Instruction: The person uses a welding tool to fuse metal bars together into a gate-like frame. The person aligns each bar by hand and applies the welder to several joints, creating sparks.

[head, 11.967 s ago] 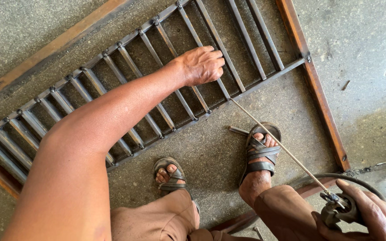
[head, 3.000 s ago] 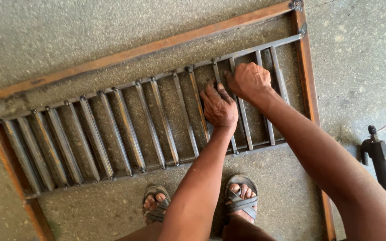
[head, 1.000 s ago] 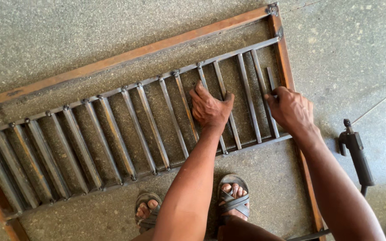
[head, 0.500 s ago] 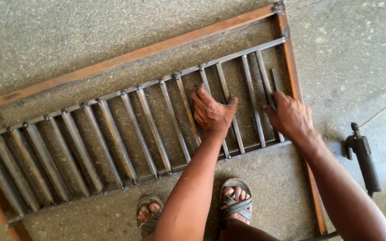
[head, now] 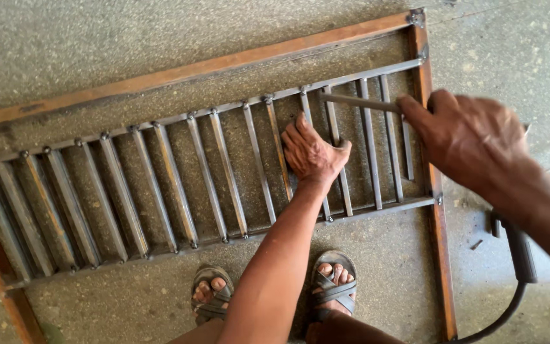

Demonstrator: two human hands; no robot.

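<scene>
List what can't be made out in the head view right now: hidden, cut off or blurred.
- Right hand: motion-blurred; its grip on the loose metal bar is unclear.
- Bars under the left hand: covered by palm and forearm.
- Metal grille frame: left end cut off by the picture's edge.
- Black tool: partly behind the right forearm; cable runs off the bottom edge.

Loose metal bar: thin, grey, straight; held at one end by right hand, raised and lying crosswise over upright bars near grille's right end. Metal grille: long row of grey slanted bars welded between two rails, flat on concrete floor inside rusty orange frame. Left hand pressed flat on bars right of centre.
</scene>
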